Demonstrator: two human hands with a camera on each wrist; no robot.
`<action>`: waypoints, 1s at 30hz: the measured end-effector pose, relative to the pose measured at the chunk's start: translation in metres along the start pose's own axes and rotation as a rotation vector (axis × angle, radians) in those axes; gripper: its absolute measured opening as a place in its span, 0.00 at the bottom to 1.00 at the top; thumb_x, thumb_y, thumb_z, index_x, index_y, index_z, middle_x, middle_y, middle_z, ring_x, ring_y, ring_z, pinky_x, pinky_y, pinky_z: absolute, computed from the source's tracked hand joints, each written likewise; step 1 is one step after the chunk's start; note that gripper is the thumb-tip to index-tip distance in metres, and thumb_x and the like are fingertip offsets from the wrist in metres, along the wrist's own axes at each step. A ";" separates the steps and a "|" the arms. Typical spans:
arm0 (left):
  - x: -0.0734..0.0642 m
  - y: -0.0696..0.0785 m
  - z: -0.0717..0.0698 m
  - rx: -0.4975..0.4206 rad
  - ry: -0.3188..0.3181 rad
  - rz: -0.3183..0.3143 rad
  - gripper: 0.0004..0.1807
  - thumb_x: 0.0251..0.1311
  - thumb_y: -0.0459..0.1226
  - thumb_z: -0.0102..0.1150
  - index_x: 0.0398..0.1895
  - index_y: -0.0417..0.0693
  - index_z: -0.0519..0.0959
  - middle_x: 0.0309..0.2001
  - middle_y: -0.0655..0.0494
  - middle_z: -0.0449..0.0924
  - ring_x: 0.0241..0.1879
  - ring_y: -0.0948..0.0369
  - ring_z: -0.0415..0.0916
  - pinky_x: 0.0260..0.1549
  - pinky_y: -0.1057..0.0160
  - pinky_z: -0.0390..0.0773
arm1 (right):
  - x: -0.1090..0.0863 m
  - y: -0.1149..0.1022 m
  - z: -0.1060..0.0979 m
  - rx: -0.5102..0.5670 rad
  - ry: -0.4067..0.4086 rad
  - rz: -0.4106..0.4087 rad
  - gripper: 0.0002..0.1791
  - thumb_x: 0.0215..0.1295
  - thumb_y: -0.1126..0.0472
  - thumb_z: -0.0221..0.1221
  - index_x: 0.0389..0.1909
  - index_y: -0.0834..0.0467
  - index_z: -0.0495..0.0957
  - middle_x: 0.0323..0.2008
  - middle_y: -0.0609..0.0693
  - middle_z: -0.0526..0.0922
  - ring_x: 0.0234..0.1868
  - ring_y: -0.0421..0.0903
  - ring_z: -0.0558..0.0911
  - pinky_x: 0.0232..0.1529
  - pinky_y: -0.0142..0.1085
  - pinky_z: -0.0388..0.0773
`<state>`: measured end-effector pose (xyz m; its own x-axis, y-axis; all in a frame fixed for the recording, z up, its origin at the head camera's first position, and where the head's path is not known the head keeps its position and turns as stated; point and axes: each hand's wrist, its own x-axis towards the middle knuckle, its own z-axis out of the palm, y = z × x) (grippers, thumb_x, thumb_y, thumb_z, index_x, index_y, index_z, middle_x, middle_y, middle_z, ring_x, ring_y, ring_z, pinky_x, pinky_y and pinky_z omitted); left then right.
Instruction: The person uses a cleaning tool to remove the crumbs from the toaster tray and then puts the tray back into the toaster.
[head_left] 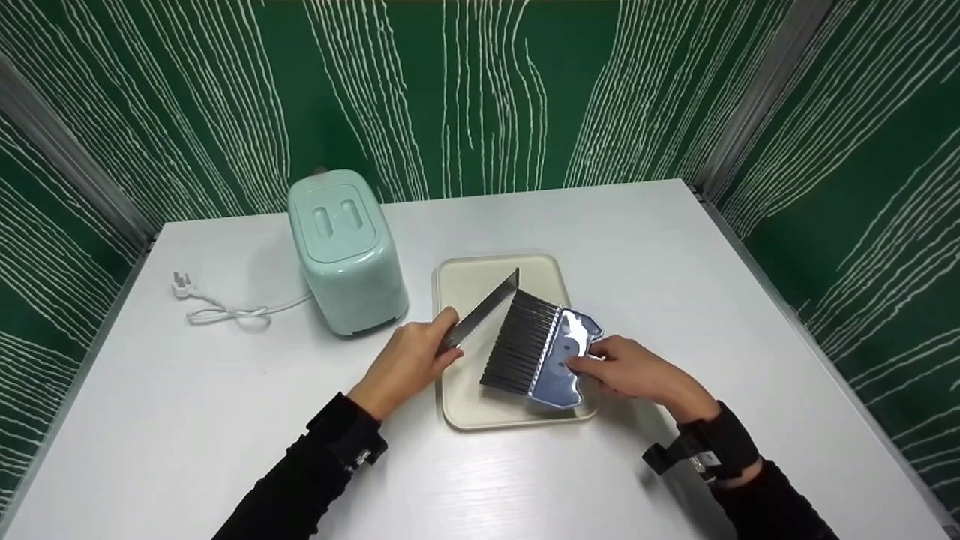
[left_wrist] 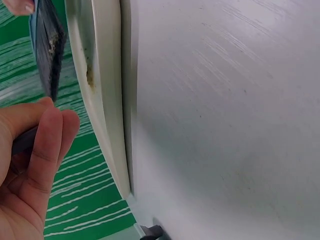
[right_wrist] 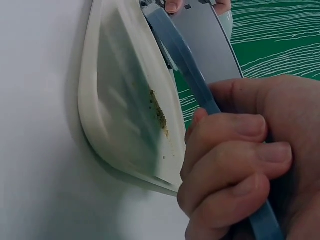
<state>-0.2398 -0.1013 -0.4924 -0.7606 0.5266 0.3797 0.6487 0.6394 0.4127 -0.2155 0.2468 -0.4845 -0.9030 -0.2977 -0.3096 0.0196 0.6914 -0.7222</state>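
Note:
My right hand grips a wide blue brush by its body, thumb on top, dark bristles pointing left. The brush is over a cream rectangular tray. My left hand pinches the near end of a flat grey panel, seen almost edge-on in the head view, its far end close to the bristle tips. A broad grey face of that panel shows in the right wrist view. Brownish crumbs lie in a line inside the tray. Some bits cling to the bristles in the left wrist view.
A mint-green toaster stands left of the tray, its white cord running to a plug on the white table. Green walls with white lines enclose the back and sides.

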 end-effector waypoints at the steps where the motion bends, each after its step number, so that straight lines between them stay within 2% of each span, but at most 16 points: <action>1: 0.000 0.000 0.000 0.001 0.000 0.002 0.19 0.65 0.35 0.75 0.48 0.44 0.73 0.26 0.53 0.83 0.26 0.60 0.77 0.23 0.61 0.78 | 0.000 -0.001 0.000 -0.002 0.007 -0.001 0.23 0.77 0.45 0.60 0.32 0.61 0.79 0.16 0.42 0.70 0.19 0.39 0.68 0.24 0.31 0.67; 8: 0.001 0.002 -0.002 -0.005 -0.010 0.012 0.18 0.65 0.35 0.74 0.47 0.45 0.72 0.25 0.54 0.82 0.25 0.60 0.76 0.23 0.62 0.76 | 0.002 -0.004 -0.002 -0.006 0.033 0.012 0.24 0.77 0.43 0.61 0.31 0.61 0.78 0.17 0.42 0.71 0.21 0.40 0.70 0.25 0.33 0.68; 15: 0.001 0.001 -0.002 -0.004 -0.008 0.027 0.17 0.65 0.34 0.74 0.45 0.44 0.72 0.26 0.53 0.83 0.26 0.60 0.77 0.23 0.62 0.77 | 0.003 0.000 -0.001 -0.008 0.013 0.033 0.23 0.77 0.43 0.60 0.34 0.60 0.81 0.17 0.42 0.71 0.22 0.40 0.70 0.27 0.33 0.68; 22: 0.000 0.000 -0.001 0.010 0.002 0.027 0.17 0.65 0.34 0.74 0.45 0.44 0.72 0.25 0.53 0.82 0.25 0.60 0.76 0.23 0.62 0.76 | 0.000 0.000 0.001 0.020 -0.030 0.037 0.21 0.78 0.44 0.60 0.37 0.59 0.82 0.18 0.42 0.70 0.21 0.39 0.69 0.24 0.31 0.65; 30: 0.000 -0.001 0.000 0.025 0.005 0.021 0.18 0.65 0.35 0.74 0.45 0.45 0.72 0.24 0.53 0.81 0.25 0.59 0.76 0.22 0.61 0.76 | -0.001 -0.002 -0.001 0.002 -0.006 0.014 0.23 0.78 0.44 0.60 0.35 0.61 0.82 0.17 0.42 0.70 0.21 0.39 0.69 0.25 0.32 0.66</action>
<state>-0.2402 -0.1022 -0.4929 -0.7467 0.5373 0.3921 0.6636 0.6420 0.3840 -0.2153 0.2464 -0.4816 -0.9003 -0.2919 -0.3229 0.0329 0.6940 -0.7192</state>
